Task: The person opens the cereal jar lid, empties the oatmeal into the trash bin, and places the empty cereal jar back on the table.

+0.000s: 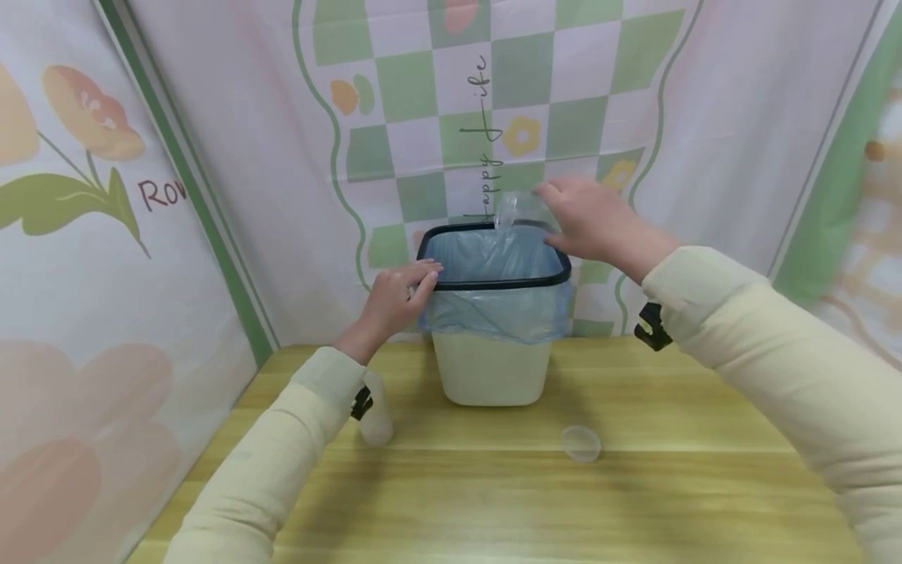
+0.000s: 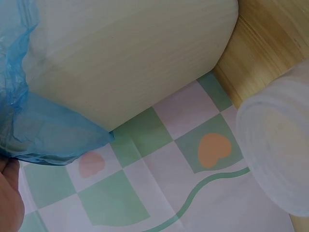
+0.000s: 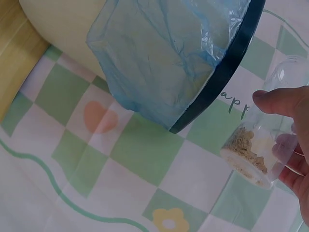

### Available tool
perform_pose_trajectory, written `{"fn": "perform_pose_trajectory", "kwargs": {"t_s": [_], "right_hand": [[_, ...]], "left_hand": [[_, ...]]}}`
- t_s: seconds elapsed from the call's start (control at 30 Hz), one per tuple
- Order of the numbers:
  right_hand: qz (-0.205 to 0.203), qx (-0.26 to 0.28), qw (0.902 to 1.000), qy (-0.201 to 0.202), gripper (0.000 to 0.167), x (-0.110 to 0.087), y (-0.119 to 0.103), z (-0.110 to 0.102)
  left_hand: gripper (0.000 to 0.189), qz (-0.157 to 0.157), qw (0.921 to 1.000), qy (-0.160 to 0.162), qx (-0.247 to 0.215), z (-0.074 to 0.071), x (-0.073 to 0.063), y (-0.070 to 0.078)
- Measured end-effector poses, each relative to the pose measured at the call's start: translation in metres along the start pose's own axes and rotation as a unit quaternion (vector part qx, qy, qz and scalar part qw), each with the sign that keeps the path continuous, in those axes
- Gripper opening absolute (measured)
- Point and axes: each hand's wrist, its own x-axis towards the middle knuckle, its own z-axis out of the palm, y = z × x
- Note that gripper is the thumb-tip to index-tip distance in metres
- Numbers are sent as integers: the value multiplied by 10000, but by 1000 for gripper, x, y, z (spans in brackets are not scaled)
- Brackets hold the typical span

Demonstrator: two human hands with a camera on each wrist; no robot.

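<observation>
A cream trash can (image 1: 493,368) stands on the table, with a black rim (image 1: 500,283) and a blue plastic bag (image 1: 496,313) folded over its edge. At the rim's near left corner, my left hand (image 1: 398,298) holds on, its fingers over the edge by the bag. My right hand (image 1: 595,219) is raised above the far right side of the can. It grips a clear plastic jar (image 3: 258,150), tilted, with brown crumbly bits gathered at one end. In the left wrist view only part of the left hand (image 2: 9,198) shows, beside the bag.
A translucent round lid (image 1: 581,444) lies on the wooden table (image 1: 479,501) in front of the can. Near the left sleeve is a whitish cylindrical container (image 1: 377,415), partly hidden. A patterned curtain (image 1: 409,94) hangs close behind the can.
</observation>
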Motion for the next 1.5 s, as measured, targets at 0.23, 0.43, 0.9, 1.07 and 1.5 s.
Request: {"fn": "perform_pose_trajectory", "kwargs": {"t_s": [0.23, 0.43, 0.9, 1.07, 1.5], "right_hand": [[-234, -314, 9991, -169, 62, 9, 0, 5], [-649, -740, 9948, -246, 59, 14, -5, 12], [-1311, -1568, 9784, -315, 29, 22, -14, 19], [-1489, -1996, 9678, -377, 33, 24, -16, 19], [-1685, -2309, 9574, -405, 42, 26, -17, 19]], "left_hand": [[28, -40, 10000, 33, -53, 1, -1, -3], [28, -42, 9999, 29, -95, 2, -1, -4], [28, -15, 9999, 147, -70, 4, -1, -5], [28, 20, 9998, 158, -81, 4, -1, -4], [27, 81, 9997, 206, -40, 4, -1, -4]]}}
